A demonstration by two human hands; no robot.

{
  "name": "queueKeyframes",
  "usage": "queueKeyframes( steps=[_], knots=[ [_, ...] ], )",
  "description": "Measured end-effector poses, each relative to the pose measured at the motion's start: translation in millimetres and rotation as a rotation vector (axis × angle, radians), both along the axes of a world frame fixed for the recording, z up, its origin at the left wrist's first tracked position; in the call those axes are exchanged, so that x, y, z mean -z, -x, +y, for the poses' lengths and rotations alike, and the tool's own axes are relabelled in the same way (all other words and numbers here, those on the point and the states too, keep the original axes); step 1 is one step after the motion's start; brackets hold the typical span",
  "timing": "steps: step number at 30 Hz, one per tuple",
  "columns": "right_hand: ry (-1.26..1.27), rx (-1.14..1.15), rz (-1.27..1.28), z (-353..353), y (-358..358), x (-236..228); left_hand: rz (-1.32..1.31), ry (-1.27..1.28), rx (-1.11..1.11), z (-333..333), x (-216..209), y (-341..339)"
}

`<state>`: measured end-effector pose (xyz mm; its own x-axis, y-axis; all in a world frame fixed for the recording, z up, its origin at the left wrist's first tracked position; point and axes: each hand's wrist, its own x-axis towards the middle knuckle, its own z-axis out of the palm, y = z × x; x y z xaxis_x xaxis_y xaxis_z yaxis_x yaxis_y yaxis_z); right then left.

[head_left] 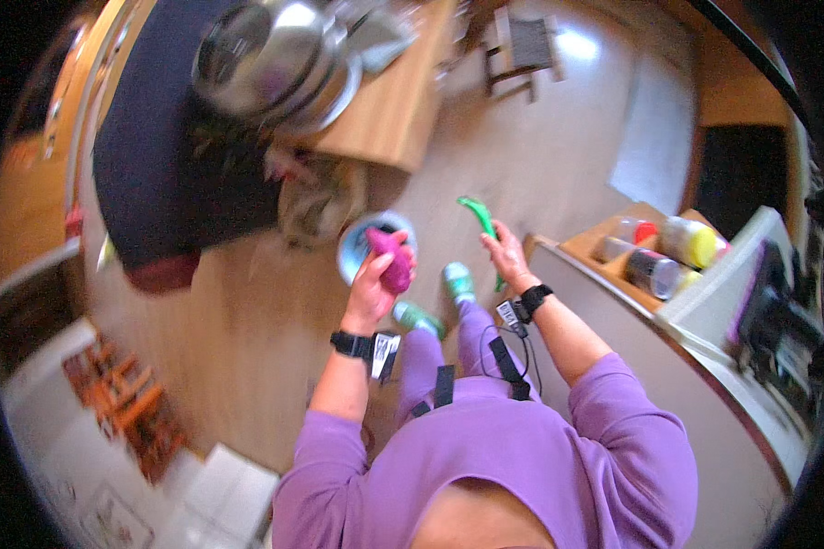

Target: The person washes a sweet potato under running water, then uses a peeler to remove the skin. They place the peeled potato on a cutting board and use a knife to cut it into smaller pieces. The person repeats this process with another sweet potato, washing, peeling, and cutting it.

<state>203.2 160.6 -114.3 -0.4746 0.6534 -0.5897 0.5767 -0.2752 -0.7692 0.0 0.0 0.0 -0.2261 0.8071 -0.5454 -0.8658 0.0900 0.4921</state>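
Note:
In front of my body, my left hand [368,295] is closed round a bright magenta, elongated lump [395,271] that looks like a sweet potato. My right hand [508,257], off to the right, grips a long, slim bright-green thing [478,214] that sticks out past the fingers at both ends. Blur hides what kind of thing it is. Behind and below my left hand, a round bucket with a pale blue rim [349,262] stands on the floor near my feet.
A wooden table [394,119] carries a large shiny metal pot [270,69]. Jars [655,272] stand in a wooden tray beside a counter on the right. There is a stool [529,48] at the far side, and an orange-brown wooden object [133,403] at lower left.

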Motion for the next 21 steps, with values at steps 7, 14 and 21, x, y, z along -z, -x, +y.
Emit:
queueKeyframes(
  steps=[7,14,21],
  knots=[
    [0.042,0.348,0.064,85,-21,-96,-0.078,-0.135,0.157,80,-85,-2],
    [-0.014,0.452,0.354,203,-27,-139,-0.023,-0.057,0.341,209,-121,5],
    [-0.084,0.697,0.225,364,-82,-174,0.102,-0.035,0.614,421,-156,-8]
  ],
)
